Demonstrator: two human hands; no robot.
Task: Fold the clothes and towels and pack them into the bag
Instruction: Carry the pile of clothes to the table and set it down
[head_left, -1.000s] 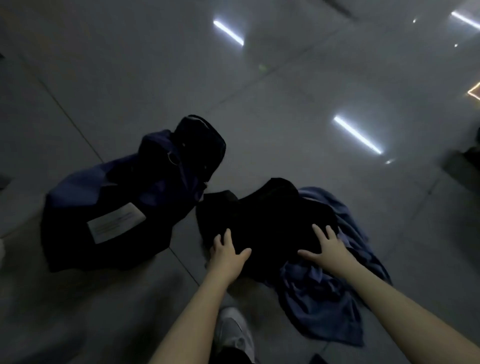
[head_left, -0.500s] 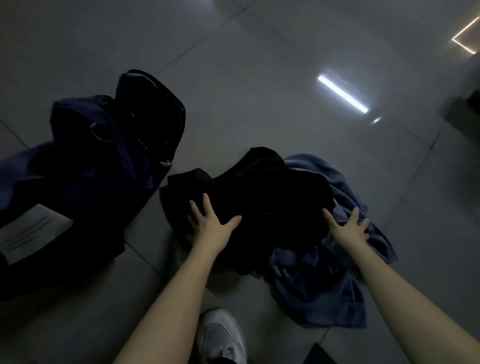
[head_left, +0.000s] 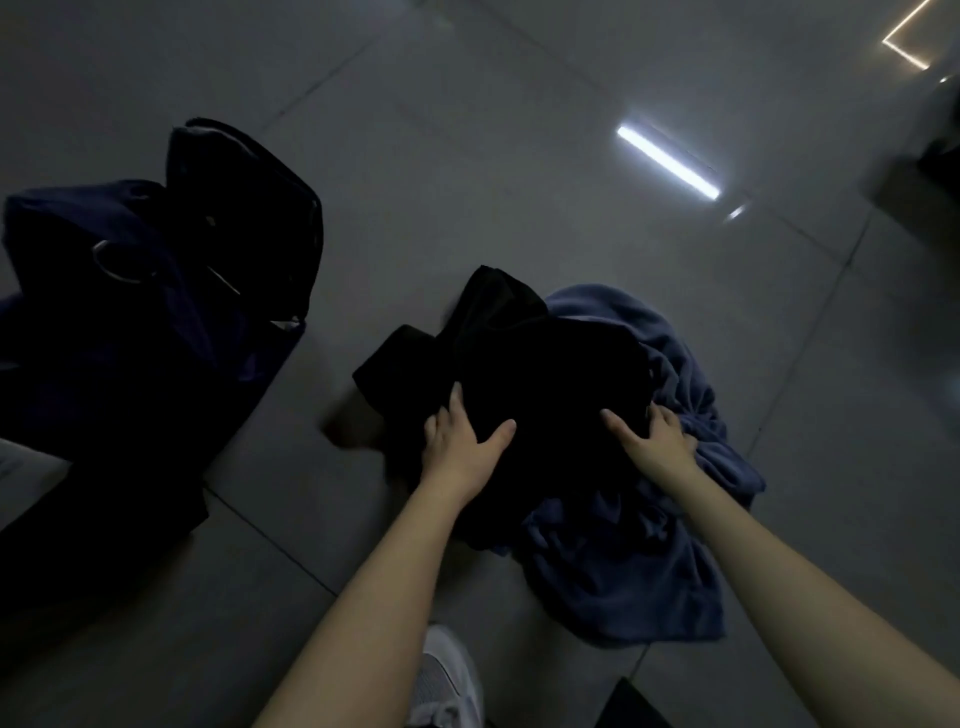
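A crumpled black garment (head_left: 540, 374) lies on the floor on top of a rumpled blue towel (head_left: 634, 561). My left hand (head_left: 460, 447) rests on the garment's near left part, fingers straight and thumb spread. My right hand (head_left: 657, 441) is at the garment's right edge, thumb on the black cloth and fingers curled into the seam between garment and towel. The dark blue bag (head_left: 156, 291) stands to the left, its mouth open toward the pile, with a metal ring on its side.
Grey tiled floor (head_left: 519, 156) all around, with light strips reflected at the upper right. My white shoe (head_left: 447, 680) is below the pile. A dark object (head_left: 935, 150) sits at the far right edge.
The view has swung right and down, so the bag has slid toward the left edge. My right hand moved from the blue towel back onto the black garment's edge and curled in; my left hand stays on the garment.
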